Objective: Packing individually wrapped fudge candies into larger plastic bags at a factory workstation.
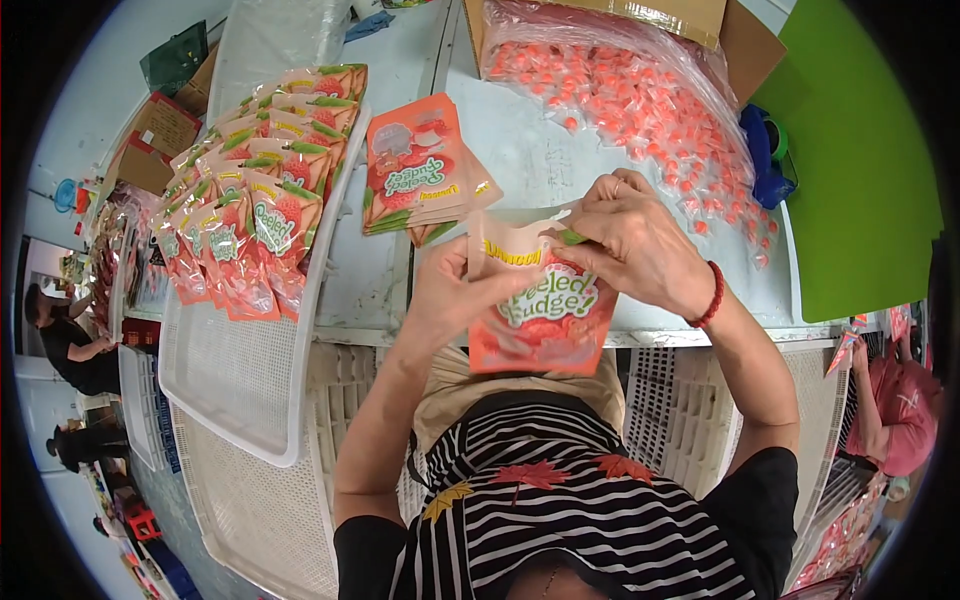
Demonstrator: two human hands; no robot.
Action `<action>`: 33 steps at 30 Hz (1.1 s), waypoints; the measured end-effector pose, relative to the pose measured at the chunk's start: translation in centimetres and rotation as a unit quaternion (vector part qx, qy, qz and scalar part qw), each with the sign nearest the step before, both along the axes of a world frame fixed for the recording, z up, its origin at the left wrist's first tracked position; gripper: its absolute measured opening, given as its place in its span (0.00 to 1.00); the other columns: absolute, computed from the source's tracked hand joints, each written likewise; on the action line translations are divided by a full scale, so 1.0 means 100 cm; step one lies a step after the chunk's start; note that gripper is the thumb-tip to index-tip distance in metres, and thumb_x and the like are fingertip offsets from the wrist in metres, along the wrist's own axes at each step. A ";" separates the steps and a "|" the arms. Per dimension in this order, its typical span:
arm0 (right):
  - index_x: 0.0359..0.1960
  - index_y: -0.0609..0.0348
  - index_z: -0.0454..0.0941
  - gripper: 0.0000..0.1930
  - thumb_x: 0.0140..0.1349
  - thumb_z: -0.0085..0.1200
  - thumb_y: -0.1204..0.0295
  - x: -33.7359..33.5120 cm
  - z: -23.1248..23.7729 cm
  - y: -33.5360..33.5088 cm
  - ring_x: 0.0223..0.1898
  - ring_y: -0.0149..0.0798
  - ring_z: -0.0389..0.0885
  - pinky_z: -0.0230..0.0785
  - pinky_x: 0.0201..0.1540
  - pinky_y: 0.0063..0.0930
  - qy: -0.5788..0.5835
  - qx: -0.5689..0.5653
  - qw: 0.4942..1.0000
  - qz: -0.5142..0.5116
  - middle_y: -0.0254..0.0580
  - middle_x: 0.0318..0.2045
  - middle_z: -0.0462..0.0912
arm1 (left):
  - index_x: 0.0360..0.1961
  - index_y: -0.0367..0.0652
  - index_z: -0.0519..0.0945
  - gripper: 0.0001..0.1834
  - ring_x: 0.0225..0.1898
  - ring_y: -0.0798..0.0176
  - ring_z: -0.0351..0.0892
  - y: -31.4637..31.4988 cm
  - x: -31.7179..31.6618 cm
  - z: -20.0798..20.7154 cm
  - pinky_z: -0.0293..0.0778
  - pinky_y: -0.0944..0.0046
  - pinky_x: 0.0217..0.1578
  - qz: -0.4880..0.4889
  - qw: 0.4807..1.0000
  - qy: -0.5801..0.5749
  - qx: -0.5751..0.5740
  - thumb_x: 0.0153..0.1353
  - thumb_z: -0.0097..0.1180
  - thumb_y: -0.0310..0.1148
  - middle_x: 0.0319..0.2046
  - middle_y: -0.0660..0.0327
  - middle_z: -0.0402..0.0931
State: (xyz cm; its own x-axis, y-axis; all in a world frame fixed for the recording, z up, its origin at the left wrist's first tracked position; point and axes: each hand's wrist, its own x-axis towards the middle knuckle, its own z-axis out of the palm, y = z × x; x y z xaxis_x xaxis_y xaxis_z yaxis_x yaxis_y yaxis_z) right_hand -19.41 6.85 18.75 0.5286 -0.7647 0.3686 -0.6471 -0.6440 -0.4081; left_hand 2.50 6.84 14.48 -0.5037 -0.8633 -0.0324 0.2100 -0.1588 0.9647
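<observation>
A pink and red candy pouch (545,325) hangs upright in front of me at the table's near edge. My left hand (447,295) grips its left side, thumb across the front. At the pouch's top right, my right hand (632,240) pinches the upper edge; a red bracelet is on that wrist. The pouch's top looks partly parted, but its inside is hidden. Beyond my left hand lies a stack of flat pouches (415,165). Individually wrapped red candies (640,110) spread over the table past my right hand.
On the left, a white plastic tray (235,365) holds several rows of filled pouches (285,215). A cardboard box (745,50) tips candies out at the back right, beside a blue tape dispenser (768,155). Stacked crates stand below the table. Other people work at both far sides.
</observation>
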 end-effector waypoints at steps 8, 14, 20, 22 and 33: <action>0.38 0.57 0.83 0.17 0.45 0.68 0.66 0.000 0.012 0.007 0.34 0.36 0.74 0.62 0.49 0.36 -0.015 0.041 0.996 0.079 0.33 0.30 0.83 | 0.39 0.33 0.81 0.09 0.31 0.75 0.79 0.004 0.001 -0.017 0.75 0.74 0.33 0.107 0.993 0.044 -0.034 0.57 0.61 0.24 0.30 0.61 0.82; 0.34 0.55 0.81 0.12 0.47 0.67 0.68 0.001 0.003 0.019 0.32 0.35 0.76 0.64 0.47 0.35 -0.021 0.033 0.999 0.012 0.32 0.33 0.83 | 0.40 0.32 0.81 0.10 0.32 0.75 0.77 0.007 0.003 -0.011 0.74 0.74 0.34 0.103 0.991 -0.031 -0.081 0.57 0.60 0.23 0.32 0.62 0.82; 0.32 0.56 0.80 0.09 0.49 0.64 0.70 0.009 -0.001 0.026 0.32 0.36 0.77 0.65 0.45 0.36 -0.001 -0.070 0.998 0.003 0.34 0.30 0.81 | 0.38 0.33 0.81 0.08 0.34 0.75 0.77 0.011 -0.001 -0.014 0.73 0.75 0.36 0.144 0.986 0.014 -0.084 0.56 0.60 0.21 0.33 0.62 0.82; 0.31 0.57 0.79 0.09 0.50 0.64 0.70 0.007 -0.004 0.025 0.31 0.37 0.78 0.65 0.45 0.37 -0.008 -0.093 0.996 0.002 0.35 0.28 0.81 | 0.38 0.33 0.81 0.08 0.34 0.76 0.76 0.009 -0.002 -0.013 0.73 0.75 0.37 0.140 0.988 0.014 -0.069 0.56 0.60 0.21 0.34 0.62 0.82; 0.28 0.61 0.77 0.10 0.50 0.64 0.71 -0.002 0.008 0.030 0.29 0.45 0.80 0.64 0.54 0.45 0.013 -0.072 0.997 0.026 0.41 0.37 0.80 | 0.34 0.34 0.79 0.05 0.26 0.81 0.72 0.005 0.002 -0.018 0.70 0.80 0.27 0.117 0.991 -0.009 -0.068 0.58 0.61 0.24 0.27 0.65 0.81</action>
State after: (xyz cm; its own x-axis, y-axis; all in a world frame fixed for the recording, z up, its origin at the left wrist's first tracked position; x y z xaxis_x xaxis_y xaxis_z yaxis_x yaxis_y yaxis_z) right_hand -19.63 9.86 19.52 0.5771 -0.6762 0.4580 -0.6207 -0.7276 -0.2921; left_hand 2.72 7.32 12.72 -0.2904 -0.9532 0.0843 0.2086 0.0230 0.9777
